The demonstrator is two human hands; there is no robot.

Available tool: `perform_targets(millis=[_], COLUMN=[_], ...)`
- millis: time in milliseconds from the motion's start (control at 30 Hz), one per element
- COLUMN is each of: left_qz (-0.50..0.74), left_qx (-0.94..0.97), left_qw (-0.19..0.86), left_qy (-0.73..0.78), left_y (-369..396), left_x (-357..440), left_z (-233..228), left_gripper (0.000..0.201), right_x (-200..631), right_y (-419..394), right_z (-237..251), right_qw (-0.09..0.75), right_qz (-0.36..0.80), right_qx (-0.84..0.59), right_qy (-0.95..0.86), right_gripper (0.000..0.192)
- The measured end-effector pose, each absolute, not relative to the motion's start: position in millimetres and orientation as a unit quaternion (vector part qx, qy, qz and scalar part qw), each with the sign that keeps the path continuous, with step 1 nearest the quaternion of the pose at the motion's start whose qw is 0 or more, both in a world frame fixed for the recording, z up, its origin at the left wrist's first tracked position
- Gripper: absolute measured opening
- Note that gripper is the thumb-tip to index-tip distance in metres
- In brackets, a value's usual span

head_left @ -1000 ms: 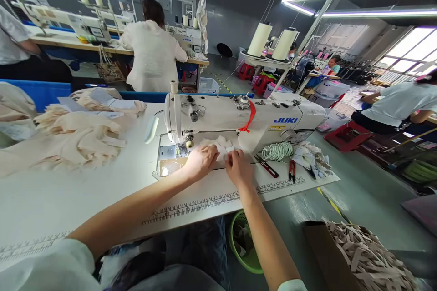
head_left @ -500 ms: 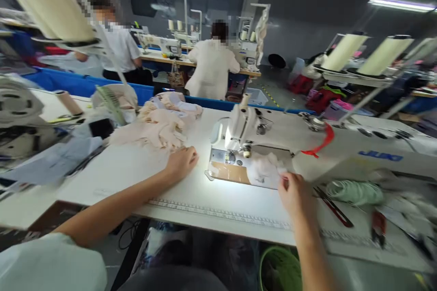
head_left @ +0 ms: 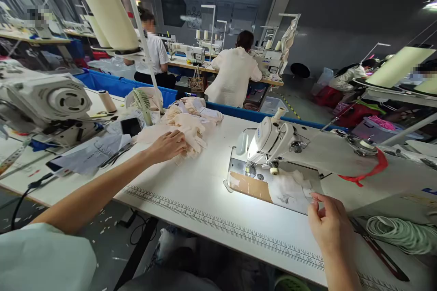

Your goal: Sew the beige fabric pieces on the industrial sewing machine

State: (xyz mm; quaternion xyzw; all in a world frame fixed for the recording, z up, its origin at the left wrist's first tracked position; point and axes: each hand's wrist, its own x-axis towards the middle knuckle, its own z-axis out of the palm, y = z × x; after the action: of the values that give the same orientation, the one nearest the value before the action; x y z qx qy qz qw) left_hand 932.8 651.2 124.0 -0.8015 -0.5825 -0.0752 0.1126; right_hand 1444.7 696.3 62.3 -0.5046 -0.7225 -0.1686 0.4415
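My left hand (head_left: 170, 144) lies on the front of a pile of cream fabric pieces (head_left: 195, 128), its fingers bent and closed down on the cloth. The fingertips are partly hidden in it. At the sewing machine (head_left: 269, 138), my right hand (head_left: 329, 220) has thumb and forefinger close together at the edge of a sheer white fabric piece (head_left: 290, 187). That piece lies crumpled on the machine bed, right of the presser foot and over part of a brown strip (head_left: 251, 186). Light from the machine head falls on the bed.
A printed ruler (head_left: 218, 223) runs along the front edge. Right of my right hand lie red-handled tweezers (head_left: 382, 254) and a coil of pale green cord (head_left: 398, 234). A small green fan (head_left: 142, 104), a phone (head_left: 130, 126) and another machine (head_left: 51, 104) stand left. Co-workers sit beyond.
My left hand has moved from the tabletop beside the machine, leftward and away from me, onto the cream pile. My right hand stays at the white piece's edge. The view has turned left.
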Motion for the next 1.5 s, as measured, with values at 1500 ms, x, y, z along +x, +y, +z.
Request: perform_targets(millis=[1500], left_qz=[-0.167], left_qx=[-0.819], left_qw=[-0.208], left_qy=[-0.508], left_y=[650.7], left_x=[1065.6], left_z=[131.3], left_gripper=[0.023], right_x=[1319.2], right_y=[666.1], right_z=[87.3], right_qw=[0.118], right_qz=[-0.091], right_qx=[-0.339], right_qy=[-0.929], right_gripper=[0.031])
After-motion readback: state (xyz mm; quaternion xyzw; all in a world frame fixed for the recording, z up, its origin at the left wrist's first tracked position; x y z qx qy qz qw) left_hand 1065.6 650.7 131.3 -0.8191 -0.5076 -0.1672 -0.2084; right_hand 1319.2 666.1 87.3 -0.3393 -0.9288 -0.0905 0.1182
